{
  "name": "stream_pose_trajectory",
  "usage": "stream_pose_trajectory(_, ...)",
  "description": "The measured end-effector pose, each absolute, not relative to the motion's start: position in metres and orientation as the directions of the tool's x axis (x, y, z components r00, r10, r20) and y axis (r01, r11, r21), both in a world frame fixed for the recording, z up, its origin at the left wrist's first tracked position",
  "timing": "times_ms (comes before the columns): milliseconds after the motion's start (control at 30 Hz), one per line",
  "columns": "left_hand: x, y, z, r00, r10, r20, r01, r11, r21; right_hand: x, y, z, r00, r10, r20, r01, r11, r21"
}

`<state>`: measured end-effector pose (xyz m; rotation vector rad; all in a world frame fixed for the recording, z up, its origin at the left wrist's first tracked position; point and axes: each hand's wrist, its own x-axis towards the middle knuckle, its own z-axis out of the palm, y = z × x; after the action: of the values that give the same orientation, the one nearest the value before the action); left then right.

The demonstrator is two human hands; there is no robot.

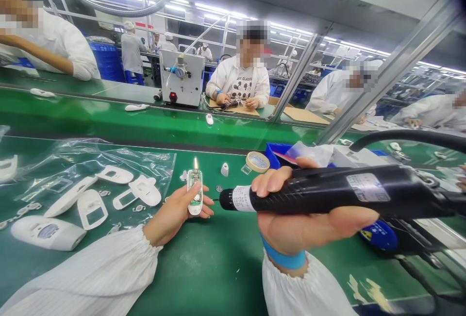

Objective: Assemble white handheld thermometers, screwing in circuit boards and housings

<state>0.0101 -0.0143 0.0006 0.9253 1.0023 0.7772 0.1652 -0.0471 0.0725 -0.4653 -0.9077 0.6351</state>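
My left hand [169, 211] is closed on a small white handheld device [195, 208] with its green circuit board showing. The thumb presses on the board, and the metal tip at its far end points away from me. My right hand [287, 231] wraps round a black electric screwdriver [322, 187] held level. The thin bit points left, close to my left fingertips and apart from the device. Just beyond the bit lie a small round metal piece [219, 188] and a white cap [224, 169].
White plastic housings [49, 233] and a clear plastic bag [83, 153] spread over the left of the green bench. A round dish of screws [258, 161] stands beside a blue bin [274, 153]. Behind runs a green conveyor [174, 121] with white devices; co-workers sit beyond it.
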Motion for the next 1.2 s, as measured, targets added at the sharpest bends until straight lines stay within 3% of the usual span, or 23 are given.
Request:
stream_pose_trajectory(233,0.017,-0.019,0.002,0.409,0.826,-0.388,-0.119,0.47,0.875,0.156,-0.05,0.065,0.375,0.731,0.57,-0.45,0.681,-0.578)
stream_pose_trajectory(600,0.009,-0.015,-0.004,0.631,0.72,-0.291,-0.204,0.515,0.833,0.171,-0.053,0.077,0.494,0.672,0.552,-0.312,0.73,-0.608)
stream_pose_trajectory(867,0.01,-0.018,-0.003,0.554,0.765,-0.329,-0.145,0.478,0.866,0.169,-0.057,0.074,0.455,0.684,0.57,-0.315,0.722,-0.616)
stream_pose_trajectory(1200,0.017,-0.02,-0.003,0.583,0.72,-0.375,-0.243,0.596,0.766,0.161,-0.055,0.065,0.396,0.71,0.582,-0.357,0.704,-0.614)
